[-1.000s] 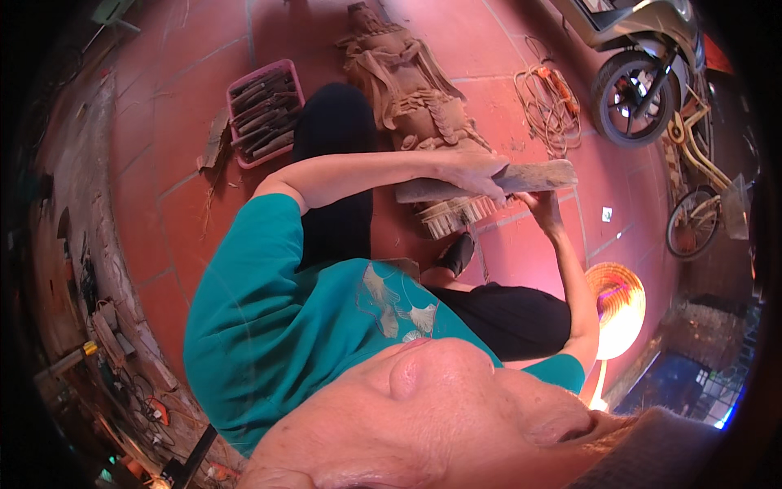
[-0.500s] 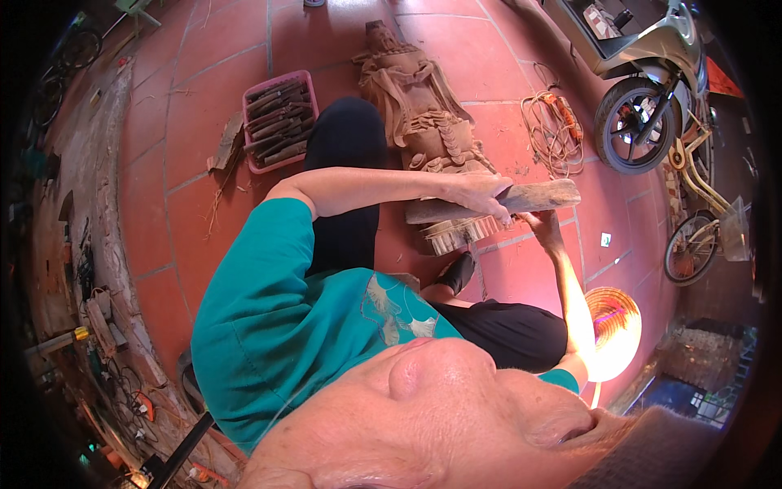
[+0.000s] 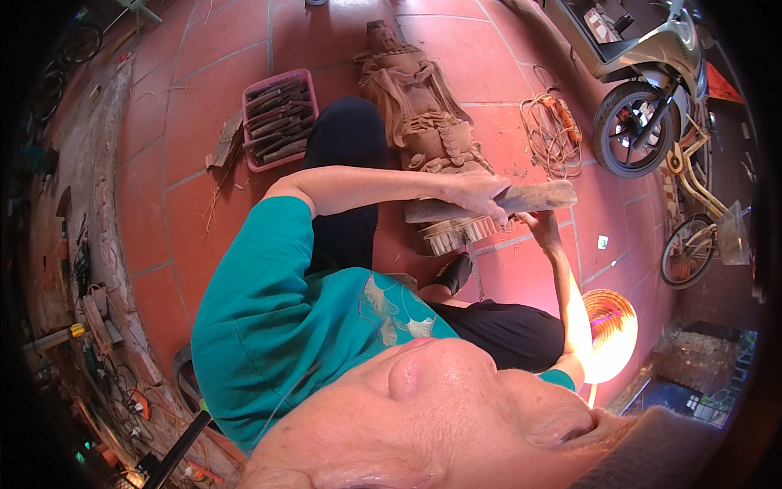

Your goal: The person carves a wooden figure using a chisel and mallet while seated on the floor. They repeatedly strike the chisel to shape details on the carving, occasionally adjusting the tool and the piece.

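My left hand (image 3: 476,194) is closed around the middle of a long, rounded piece of wood (image 3: 542,196), which lies crosswise over the lower end of a carved wooden statue (image 3: 423,106). The statue is a robed, bearded figure on its back on the floor, its head away from me. Its ridged base (image 3: 460,235) shows just under the wood. My right hand (image 3: 544,226) is at the right of the base, below the wood, thumb and fingers bent together. What those fingers hold, if anything, is hidden.
A pink basket (image 3: 247,122) of carving tools stands left of the statue, beside a bark-like wood scrap (image 3: 226,143). An orange cord (image 3: 544,134) lies coiled at the right. Farther right are a motor scooter (image 3: 652,106) and a bicycle (image 3: 692,244). A bright lamp (image 3: 611,334) glows near my right elbow.
The right end of the wood has shifted very slightly left and down. Both hands keep nearly the same place and hold; the statue lies as before.
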`<state>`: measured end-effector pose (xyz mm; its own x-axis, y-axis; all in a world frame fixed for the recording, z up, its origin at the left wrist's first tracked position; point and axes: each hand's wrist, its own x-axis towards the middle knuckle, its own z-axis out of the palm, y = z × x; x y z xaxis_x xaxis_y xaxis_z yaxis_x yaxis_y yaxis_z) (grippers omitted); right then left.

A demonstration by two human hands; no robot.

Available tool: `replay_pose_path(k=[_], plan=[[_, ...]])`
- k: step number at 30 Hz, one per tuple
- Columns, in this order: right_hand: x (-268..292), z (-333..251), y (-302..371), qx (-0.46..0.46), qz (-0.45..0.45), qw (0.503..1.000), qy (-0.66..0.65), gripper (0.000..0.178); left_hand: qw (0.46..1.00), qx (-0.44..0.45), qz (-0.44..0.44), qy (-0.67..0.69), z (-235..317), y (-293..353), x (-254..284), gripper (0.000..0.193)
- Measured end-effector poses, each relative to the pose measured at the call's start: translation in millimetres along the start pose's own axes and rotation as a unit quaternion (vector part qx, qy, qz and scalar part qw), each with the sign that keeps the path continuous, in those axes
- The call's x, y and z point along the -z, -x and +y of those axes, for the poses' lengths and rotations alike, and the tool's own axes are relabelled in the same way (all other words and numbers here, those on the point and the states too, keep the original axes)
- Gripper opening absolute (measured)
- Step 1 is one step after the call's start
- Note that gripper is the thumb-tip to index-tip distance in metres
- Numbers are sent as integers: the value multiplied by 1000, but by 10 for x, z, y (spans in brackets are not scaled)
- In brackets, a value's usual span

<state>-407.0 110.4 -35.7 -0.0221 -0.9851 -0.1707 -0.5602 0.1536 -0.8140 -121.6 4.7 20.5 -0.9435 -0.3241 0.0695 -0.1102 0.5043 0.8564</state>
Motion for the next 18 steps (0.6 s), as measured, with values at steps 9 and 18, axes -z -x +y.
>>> replay_pose_path(k=[9, 18], plan=[[1, 3, -9, 5, 0, 1000, -7, 38, 1000, 13, -11, -3, 9, 20, -6, 63], [-1, -41, -10, -31, 4, 999, -15, 34, 999, 20, -14, -20, -35, 22, -32, 65]])
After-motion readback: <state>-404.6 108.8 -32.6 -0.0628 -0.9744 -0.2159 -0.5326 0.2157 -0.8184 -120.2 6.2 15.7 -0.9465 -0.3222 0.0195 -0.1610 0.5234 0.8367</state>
